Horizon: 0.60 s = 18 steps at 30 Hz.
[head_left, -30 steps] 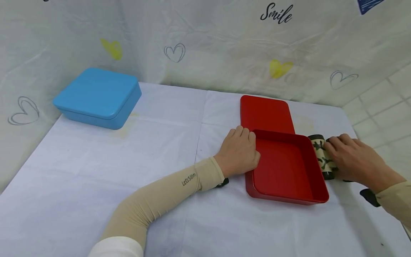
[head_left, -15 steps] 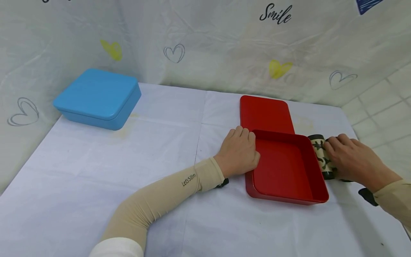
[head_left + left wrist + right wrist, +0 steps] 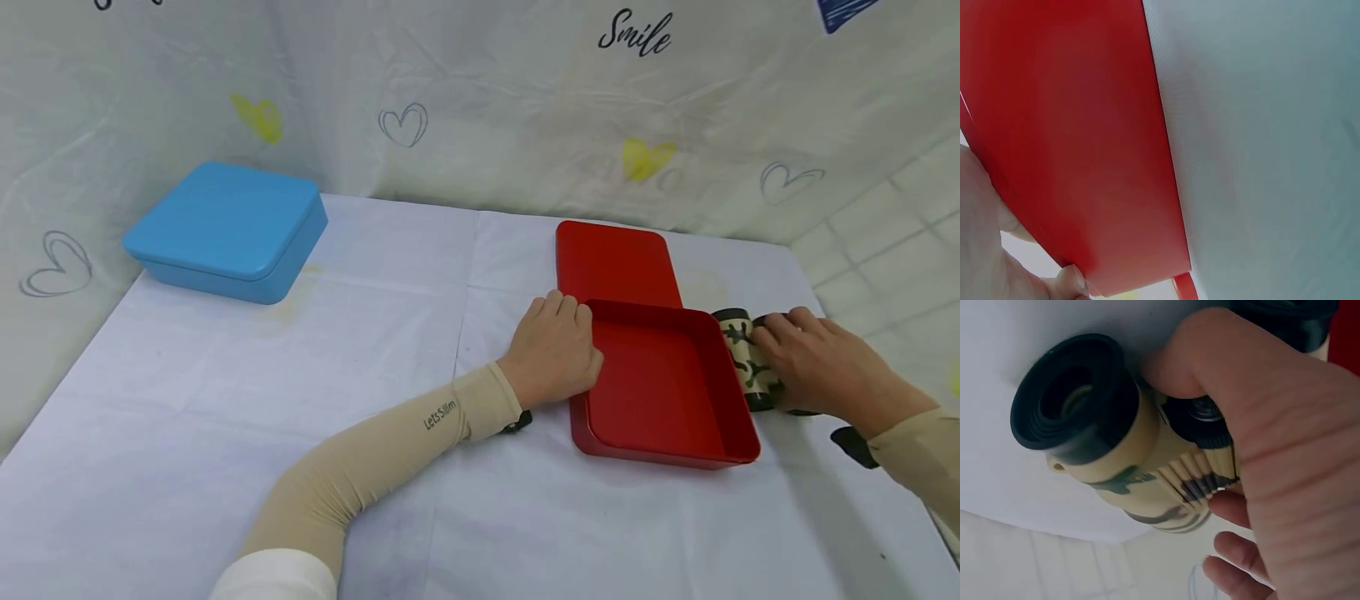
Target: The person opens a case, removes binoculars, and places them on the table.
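An open red box (image 3: pixel 660 383) sits on the white-covered table, its inside bare. My left hand (image 3: pixel 555 350) grips its left rim near the far corner. In the left wrist view the fingertips curl over the edge of the box wall (image 3: pixel 1079 150). Against the right side of the box lies a pair of camouflage binoculars (image 3: pixel 746 358) with black ends. My right hand (image 3: pixel 828 362) holds them from above and covers much of them. From the right wrist, the thumb and fingers show around the middle of the binoculars (image 3: pixel 1135 462), beside a black eyepiece ring.
Behind the box lies a flat red lid (image 3: pixel 618 262), its near edge hidden by the box. A closed blue box (image 3: pixel 228 225) stands at the back left. A white sheet with printed hearts (image 3: pixel 450 100) hangs along the table's far edge.
The head view has shifted slightly, so everything appears a little further left. Both hands keep their holds, and the box and binoculars stay together as before.
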{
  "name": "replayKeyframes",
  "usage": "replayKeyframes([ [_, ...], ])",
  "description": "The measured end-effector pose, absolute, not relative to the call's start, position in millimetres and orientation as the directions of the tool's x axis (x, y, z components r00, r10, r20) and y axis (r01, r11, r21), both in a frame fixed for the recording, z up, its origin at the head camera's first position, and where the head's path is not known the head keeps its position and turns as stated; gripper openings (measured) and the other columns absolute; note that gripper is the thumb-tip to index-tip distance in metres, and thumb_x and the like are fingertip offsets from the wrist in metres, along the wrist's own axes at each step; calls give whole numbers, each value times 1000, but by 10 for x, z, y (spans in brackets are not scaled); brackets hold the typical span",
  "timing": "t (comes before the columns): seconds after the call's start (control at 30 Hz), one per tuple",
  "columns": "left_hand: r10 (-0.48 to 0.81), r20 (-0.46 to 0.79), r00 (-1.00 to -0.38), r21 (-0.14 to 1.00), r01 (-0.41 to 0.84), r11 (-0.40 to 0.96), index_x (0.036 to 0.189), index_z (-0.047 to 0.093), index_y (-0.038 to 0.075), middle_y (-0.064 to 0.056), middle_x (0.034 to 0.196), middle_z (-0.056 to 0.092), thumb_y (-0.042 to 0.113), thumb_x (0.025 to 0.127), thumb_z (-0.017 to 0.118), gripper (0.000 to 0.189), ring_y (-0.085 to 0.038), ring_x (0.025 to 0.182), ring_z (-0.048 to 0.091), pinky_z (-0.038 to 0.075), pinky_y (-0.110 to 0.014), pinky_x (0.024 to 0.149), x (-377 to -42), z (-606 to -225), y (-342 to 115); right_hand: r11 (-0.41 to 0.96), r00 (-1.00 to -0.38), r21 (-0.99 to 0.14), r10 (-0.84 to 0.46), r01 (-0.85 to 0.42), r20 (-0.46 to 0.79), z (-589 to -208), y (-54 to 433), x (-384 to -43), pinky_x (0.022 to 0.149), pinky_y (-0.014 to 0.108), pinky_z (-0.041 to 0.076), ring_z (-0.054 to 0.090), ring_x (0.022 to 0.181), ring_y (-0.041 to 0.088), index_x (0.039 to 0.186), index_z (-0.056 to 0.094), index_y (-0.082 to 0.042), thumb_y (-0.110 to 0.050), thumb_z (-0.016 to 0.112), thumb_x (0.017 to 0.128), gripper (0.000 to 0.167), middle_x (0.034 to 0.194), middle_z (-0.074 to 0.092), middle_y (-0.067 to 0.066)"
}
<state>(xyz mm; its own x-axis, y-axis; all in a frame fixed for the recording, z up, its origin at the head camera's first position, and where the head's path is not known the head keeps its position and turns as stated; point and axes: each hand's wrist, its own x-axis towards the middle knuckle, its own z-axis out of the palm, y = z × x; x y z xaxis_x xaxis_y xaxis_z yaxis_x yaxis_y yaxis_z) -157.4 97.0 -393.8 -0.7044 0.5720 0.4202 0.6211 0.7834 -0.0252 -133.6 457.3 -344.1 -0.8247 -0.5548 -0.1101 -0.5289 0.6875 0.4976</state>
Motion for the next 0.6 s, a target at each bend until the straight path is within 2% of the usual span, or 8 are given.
replayKeyframes([
  [0.2,568,420,-708,-30,615,788,83,55,15,1,77,54,38,101,46,30,-15,78,48,38,-26,67,-1582,-3934,960,772,-885,433,-416,-465,-208,-3351,4513,-1348,81,59,59,58,95,42,112,57,3,-29,100,53,79,103,62,20],
  [0.4,559,391,-731,-22,600,800,86,57,15,0,80,58,49,107,38,45,-16,82,52,45,-27,73,-1669,-3859,859,797,-909,439,-350,-415,-224,-3211,4481,-1350,85,62,58,57,98,45,119,57,3,-33,104,48,92,106,61,22],
  [0.5,542,365,-757,-8,579,815,89,57,14,-1,82,59,50,107,38,44,-17,83,52,45,-29,76,-1740,-3795,756,802,-915,441,-341,-402,-215,-3127,4479,-1357,86,63,57,57,100,50,122,57,5,-34,104,48,96,107,61,25],
  [0.6,537,377,-755,-29,570,821,93,60,12,-3,84,62,49,106,41,43,-19,87,56,48,-31,78,-1797,-3754,646,803,-918,443,-342,-398,-204,-3067,4474,-1368,85,64,58,58,99,51,120,57,5,-31,104,48,93,107,62,26],
])
